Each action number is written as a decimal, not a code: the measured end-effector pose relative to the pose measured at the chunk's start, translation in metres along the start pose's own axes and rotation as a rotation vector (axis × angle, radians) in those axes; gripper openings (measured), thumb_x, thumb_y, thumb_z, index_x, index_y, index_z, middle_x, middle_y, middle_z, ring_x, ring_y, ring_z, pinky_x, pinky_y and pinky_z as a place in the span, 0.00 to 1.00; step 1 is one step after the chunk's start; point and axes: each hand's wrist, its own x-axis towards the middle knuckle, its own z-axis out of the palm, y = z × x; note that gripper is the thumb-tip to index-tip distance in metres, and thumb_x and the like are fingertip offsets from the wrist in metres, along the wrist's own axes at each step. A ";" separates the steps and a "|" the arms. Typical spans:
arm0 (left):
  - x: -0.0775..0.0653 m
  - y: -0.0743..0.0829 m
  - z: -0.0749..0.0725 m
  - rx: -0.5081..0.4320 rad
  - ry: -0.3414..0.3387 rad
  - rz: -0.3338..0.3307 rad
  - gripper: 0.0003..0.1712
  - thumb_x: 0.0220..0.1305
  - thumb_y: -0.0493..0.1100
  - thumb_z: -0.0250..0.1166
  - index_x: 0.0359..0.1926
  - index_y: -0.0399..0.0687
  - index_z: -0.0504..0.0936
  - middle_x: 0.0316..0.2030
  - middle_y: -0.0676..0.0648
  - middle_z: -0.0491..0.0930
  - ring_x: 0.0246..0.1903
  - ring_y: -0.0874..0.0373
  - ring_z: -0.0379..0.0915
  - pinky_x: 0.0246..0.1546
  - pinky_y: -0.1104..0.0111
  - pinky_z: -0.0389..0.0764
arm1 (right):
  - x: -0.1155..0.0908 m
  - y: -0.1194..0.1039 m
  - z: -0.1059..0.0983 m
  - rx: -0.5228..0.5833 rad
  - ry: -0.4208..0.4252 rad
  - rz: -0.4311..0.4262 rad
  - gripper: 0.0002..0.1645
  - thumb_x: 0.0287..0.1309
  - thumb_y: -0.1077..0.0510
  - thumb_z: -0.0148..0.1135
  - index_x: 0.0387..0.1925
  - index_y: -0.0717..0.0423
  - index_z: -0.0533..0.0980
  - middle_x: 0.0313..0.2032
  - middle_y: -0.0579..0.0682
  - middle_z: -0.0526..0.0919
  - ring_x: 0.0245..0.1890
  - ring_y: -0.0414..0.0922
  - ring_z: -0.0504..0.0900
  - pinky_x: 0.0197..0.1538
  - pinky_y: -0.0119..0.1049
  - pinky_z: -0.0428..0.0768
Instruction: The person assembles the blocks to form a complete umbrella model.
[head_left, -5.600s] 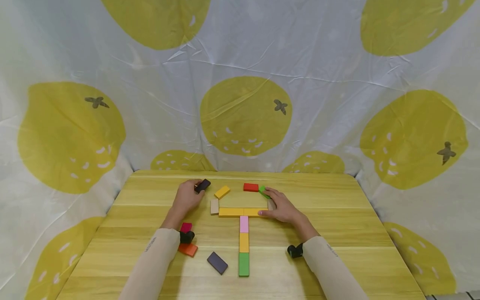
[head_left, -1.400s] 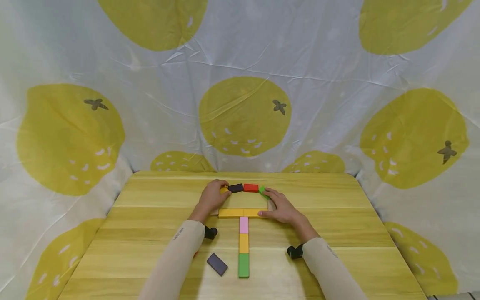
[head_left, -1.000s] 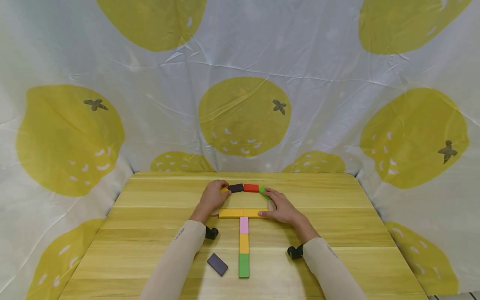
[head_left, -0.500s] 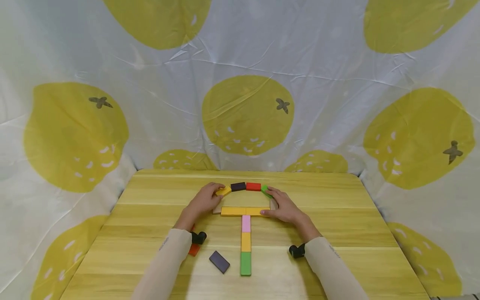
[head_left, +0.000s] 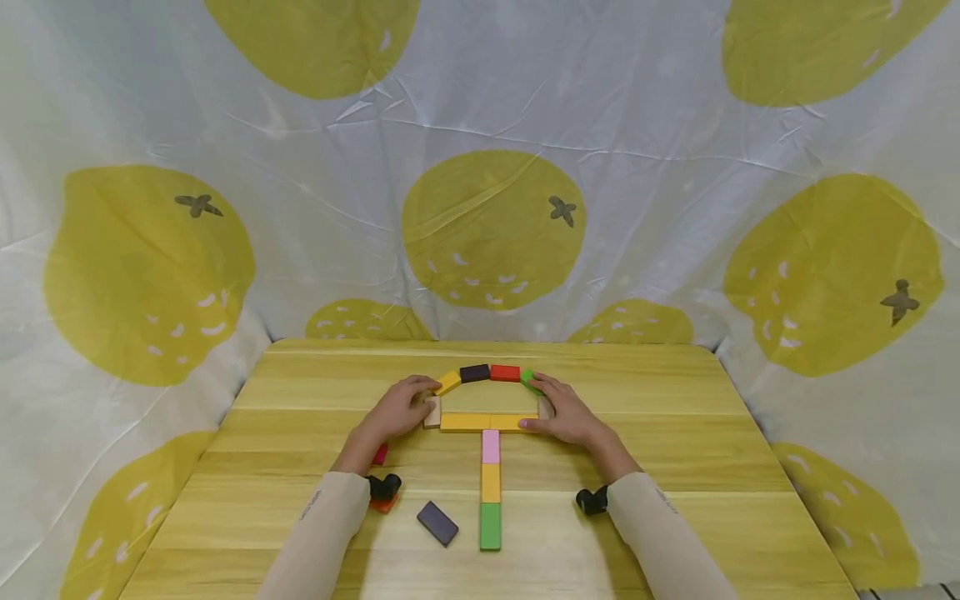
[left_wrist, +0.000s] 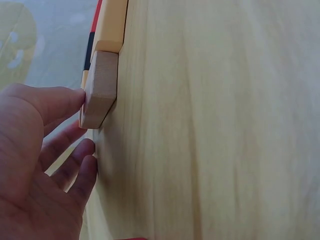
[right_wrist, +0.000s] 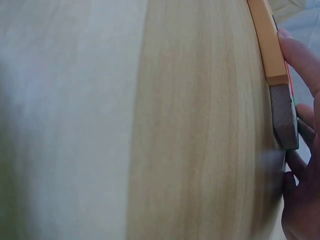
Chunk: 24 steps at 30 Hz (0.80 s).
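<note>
Wooden blocks form an arch over a crossbar on the table. My left hand (head_left: 396,408) is at its left end, thumb touching the plain wood block (head_left: 432,412) and a fingertip right at the slanted yellow block (head_left: 447,383). A black block (head_left: 474,373) and a red block (head_left: 505,373) make the top. My right hand (head_left: 568,414) rests at the right end, fingers at the green block (head_left: 528,380), thumb on the yellow crossbar (head_left: 467,422). In the right wrist view another plain block (right_wrist: 283,115) sits beside its fingers. Neither hand grips a block.
Below the crossbar runs a stem of a pink block (head_left: 491,447), a yellow block (head_left: 491,483) and a green block (head_left: 491,527). A dark purple block (head_left: 438,523) lies loose. A red block (head_left: 381,454) and an orange block (head_left: 385,504) are partly hidden by the left wrist.
Earlier, my left hand brought the black block between the yellow and red blocks. Since then it has let go of the yellow block and moved down-left to the plain block. The right hand stays.
</note>
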 end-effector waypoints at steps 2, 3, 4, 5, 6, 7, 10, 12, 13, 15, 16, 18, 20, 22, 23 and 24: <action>-0.001 -0.001 0.000 0.004 -0.007 -0.001 0.23 0.75 0.41 0.61 0.68 0.42 0.77 0.68 0.37 0.73 0.69 0.35 0.67 0.69 0.40 0.69 | 0.000 0.000 0.000 -0.001 -0.001 0.000 0.56 0.58 0.32 0.70 0.80 0.50 0.60 0.81 0.50 0.54 0.80 0.59 0.53 0.77 0.64 0.59; -0.001 -0.001 0.000 0.006 -0.011 -0.001 0.24 0.76 0.41 0.60 0.68 0.42 0.77 0.68 0.37 0.72 0.69 0.34 0.67 0.69 0.40 0.68 | -0.001 0.000 0.000 -0.003 -0.001 0.000 0.56 0.58 0.32 0.70 0.80 0.50 0.59 0.81 0.50 0.54 0.80 0.59 0.53 0.77 0.64 0.59; -0.001 -0.002 0.001 0.016 -0.014 0.005 0.24 0.76 0.42 0.60 0.69 0.42 0.77 0.69 0.36 0.72 0.69 0.33 0.66 0.69 0.39 0.68 | -0.001 0.000 0.000 -0.008 -0.005 0.003 0.57 0.58 0.32 0.70 0.80 0.50 0.59 0.82 0.50 0.53 0.80 0.59 0.53 0.77 0.64 0.59; -0.001 -0.003 0.001 0.020 -0.018 0.007 0.24 0.76 0.42 0.59 0.69 0.42 0.77 0.69 0.36 0.71 0.69 0.33 0.66 0.69 0.39 0.68 | -0.001 0.000 0.000 -0.009 -0.003 0.001 0.57 0.58 0.32 0.70 0.80 0.50 0.59 0.82 0.50 0.53 0.80 0.59 0.53 0.77 0.64 0.59; -0.002 -0.003 0.001 0.022 -0.021 0.007 0.24 0.77 0.42 0.59 0.69 0.42 0.77 0.69 0.36 0.71 0.70 0.33 0.65 0.70 0.39 0.67 | -0.001 0.000 0.000 -0.012 -0.006 0.003 0.57 0.58 0.31 0.70 0.80 0.50 0.59 0.82 0.50 0.53 0.80 0.59 0.53 0.77 0.64 0.59; -0.002 -0.003 0.001 0.022 -0.024 0.007 0.24 0.76 0.43 0.59 0.69 0.42 0.76 0.69 0.36 0.70 0.70 0.33 0.65 0.70 0.39 0.67 | -0.001 0.000 0.000 -0.011 -0.007 0.004 0.57 0.58 0.31 0.70 0.80 0.50 0.59 0.82 0.50 0.53 0.80 0.59 0.52 0.77 0.64 0.59; -0.003 -0.004 0.002 0.022 -0.027 0.012 0.25 0.76 0.43 0.59 0.70 0.43 0.76 0.70 0.36 0.70 0.70 0.33 0.64 0.70 0.38 0.66 | -0.001 0.000 0.000 -0.015 -0.014 0.013 0.58 0.58 0.31 0.70 0.80 0.48 0.58 0.82 0.48 0.52 0.81 0.57 0.52 0.77 0.63 0.59; -0.003 -0.004 0.002 0.015 -0.029 0.007 0.25 0.76 0.43 0.60 0.70 0.43 0.76 0.70 0.36 0.70 0.71 0.33 0.64 0.71 0.38 0.65 | 0.000 0.000 0.000 -0.015 -0.017 0.016 0.58 0.57 0.31 0.70 0.80 0.48 0.58 0.82 0.47 0.52 0.81 0.57 0.51 0.77 0.63 0.59; -0.003 -0.005 0.002 0.015 -0.029 0.007 0.25 0.76 0.43 0.60 0.70 0.43 0.76 0.70 0.36 0.70 0.71 0.33 0.64 0.71 0.38 0.65 | 0.000 0.000 0.000 -0.013 -0.015 0.012 0.58 0.57 0.31 0.70 0.80 0.48 0.58 0.82 0.48 0.52 0.81 0.58 0.52 0.77 0.63 0.59; -0.003 -0.004 0.002 0.011 -0.029 0.007 0.25 0.76 0.43 0.60 0.70 0.43 0.76 0.70 0.36 0.69 0.71 0.33 0.64 0.71 0.38 0.65 | 0.000 0.001 0.000 -0.011 -0.013 0.009 0.58 0.57 0.31 0.70 0.80 0.48 0.58 0.82 0.48 0.53 0.81 0.58 0.52 0.77 0.64 0.59; -0.003 -0.004 0.002 0.013 -0.027 0.007 0.25 0.76 0.43 0.60 0.70 0.43 0.76 0.70 0.36 0.70 0.71 0.33 0.64 0.71 0.38 0.65 | 0.000 0.000 0.000 -0.014 -0.014 0.010 0.58 0.57 0.31 0.70 0.80 0.48 0.58 0.82 0.48 0.52 0.81 0.58 0.52 0.77 0.64 0.59; -0.003 -0.004 0.002 0.014 -0.025 0.008 0.26 0.75 0.44 0.61 0.70 0.43 0.75 0.70 0.36 0.70 0.70 0.33 0.64 0.71 0.38 0.65 | 0.000 0.000 0.000 -0.020 -0.015 0.013 0.58 0.57 0.31 0.70 0.80 0.47 0.58 0.82 0.47 0.52 0.81 0.58 0.52 0.77 0.63 0.60; -0.003 -0.002 0.002 0.007 -0.026 0.008 0.27 0.74 0.45 0.62 0.71 0.43 0.75 0.70 0.36 0.70 0.71 0.34 0.64 0.71 0.38 0.65 | 0.000 0.000 0.000 -0.018 -0.011 0.011 0.57 0.57 0.31 0.70 0.80 0.48 0.58 0.82 0.48 0.53 0.80 0.58 0.53 0.77 0.64 0.60; -0.003 0.000 0.002 0.008 -0.025 0.008 0.29 0.74 0.46 0.63 0.71 0.42 0.74 0.70 0.36 0.70 0.70 0.34 0.64 0.71 0.38 0.65 | 0.000 0.000 -0.001 -0.017 -0.011 0.012 0.57 0.57 0.31 0.70 0.80 0.47 0.58 0.82 0.47 0.53 0.80 0.58 0.53 0.77 0.64 0.60; -0.003 0.000 0.002 0.006 -0.025 0.008 0.29 0.73 0.47 0.64 0.71 0.42 0.74 0.70 0.36 0.70 0.70 0.34 0.64 0.71 0.38 0.65 | -0.001 0.000 -0.001 -0.013 -0.007 0.011 0.57 0.57 0.31 0.70 0.80 0.48 0.59 0.82 0.48 0.53 0.80 0.58 0.53 0.76 0.64 0.60; -0.003 0.001 0.002 0.006 -0.025 0.006 0.30 0.73 0.47 0.64 0.71 0.42 0.73 0.70 0.36 0.70 0.70 0.34 0.64 0.71 0.39 0.65 | -0.001 -0.001 -0.001 -0.008 -0.005 0.010 0.57 0.57 0.31 0.71 0.80 0.48 0.59 0.81 0.48 0.54 0.80 0.59 0.53 0.76 0.65 0.60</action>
